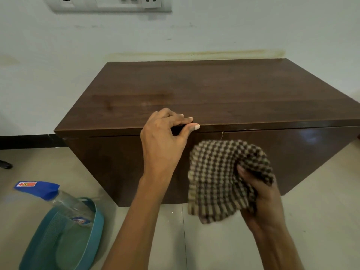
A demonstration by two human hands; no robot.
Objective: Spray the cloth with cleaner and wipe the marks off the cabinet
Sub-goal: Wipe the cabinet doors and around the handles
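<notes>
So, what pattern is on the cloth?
Brown and beige checks on the cloth; head view shows it.

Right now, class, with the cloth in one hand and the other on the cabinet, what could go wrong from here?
1. The cloth, bunched in the right hand, may be dry. Wetness cannot be told, and the spray bottle lies tilted in the basket on the floor, in neither hand. Wiping dry could smear marks.
2. The left hand grips the cabinet at its front top edge and may leave fresh fingerprints on the glossy wood.
</notes>
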